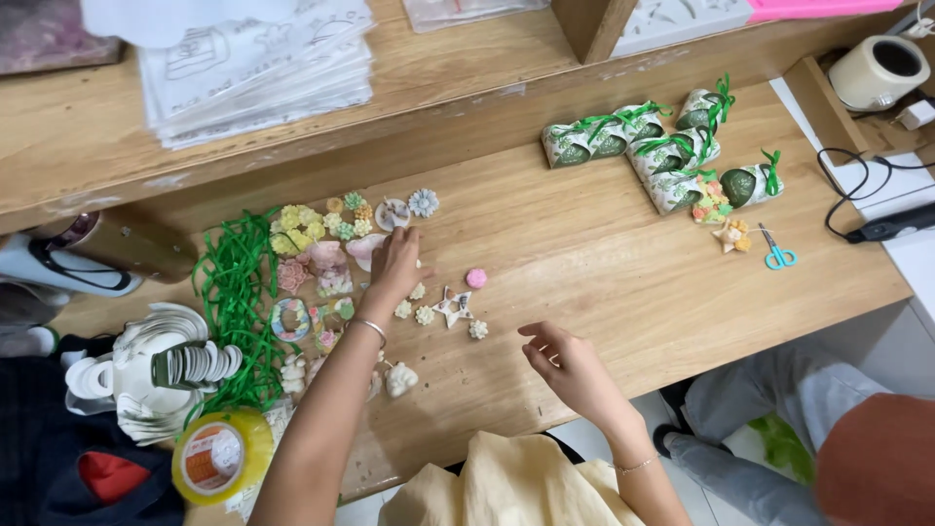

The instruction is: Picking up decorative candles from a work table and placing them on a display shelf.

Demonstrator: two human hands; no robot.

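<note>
My left hand (394, 265) reaches into a spread of small pastel plaster shapes (326, 244) on the wooden table (604, 263), fingers bent down over a pale piece; whether it grips anything is hidden. My right hand (565, 365) hovers above the table's near edge, fingers curled loosely with nothing visible in them. A white star shape (452, 307), a pink round piece (476, 279) and a few small flower pieces (425, 315) lie between the hands.
Green ribbon strips (237, 302) and a yellow tape roll (222, 455) lie at left. Several wrapped packets with green bows (662, 146) and blue scissors (777, 255) sit at right. A paper stack (255, 68) rests on the raised shelf. Another person's knee (877, 458) is at lower right.
</note>
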